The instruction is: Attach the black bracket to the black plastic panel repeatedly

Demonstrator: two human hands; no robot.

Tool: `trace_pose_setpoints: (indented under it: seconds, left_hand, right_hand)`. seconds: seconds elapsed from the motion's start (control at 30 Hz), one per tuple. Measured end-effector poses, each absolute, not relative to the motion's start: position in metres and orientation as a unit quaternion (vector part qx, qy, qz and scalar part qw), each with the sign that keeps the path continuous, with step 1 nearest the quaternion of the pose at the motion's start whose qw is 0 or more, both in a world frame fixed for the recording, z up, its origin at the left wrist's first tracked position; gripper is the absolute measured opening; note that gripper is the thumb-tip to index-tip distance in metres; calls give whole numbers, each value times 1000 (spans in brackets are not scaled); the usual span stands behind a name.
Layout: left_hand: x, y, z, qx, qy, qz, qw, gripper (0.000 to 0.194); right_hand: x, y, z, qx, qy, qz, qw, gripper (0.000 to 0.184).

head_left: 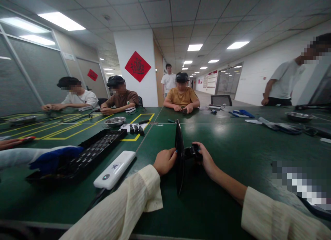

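Note:
A thin black panel (179,160) stands upright in front of me, seen almost edge-on. My left hand (164,161) is closed on its left side, thumb against the surface. A chunky black mount-like part (192,152) sticks out from the panel's right side, and my right hand (206,159) grips its outer end. Some of the right fingers are hidden behind this part. The panel's lower edge is close to the green table (219,205); whether it touches, I cannot tell. The panel's face and exact kind do not show.
A white power bank (115,169) with a cable lies left, beside a long black slotted tray (100,148) that a blue-gloved hand (58,159) reaches into. Small black parts (137,129) and a metal bowl (115,121) sit beyond. Several people sit or stand around.

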State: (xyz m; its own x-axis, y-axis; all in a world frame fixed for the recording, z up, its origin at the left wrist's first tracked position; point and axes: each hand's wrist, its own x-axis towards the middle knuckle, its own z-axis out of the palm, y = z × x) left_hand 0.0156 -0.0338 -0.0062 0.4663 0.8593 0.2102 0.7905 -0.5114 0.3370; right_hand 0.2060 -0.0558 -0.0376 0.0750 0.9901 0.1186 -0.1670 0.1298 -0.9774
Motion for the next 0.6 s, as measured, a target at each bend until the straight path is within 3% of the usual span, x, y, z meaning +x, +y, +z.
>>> trace_pose_setpoints:
  seconds: [0.23,0.6]
  left_hand:
    - [17,-33,-7,819,499,221,176,39]
    - [17,-37,-1,830,490,220,150,29]
  right_hand:
    - [206,-55,-38,-448,-470,491,581,43]
    - [205,-57,-36,-438,-462,504,584,43]
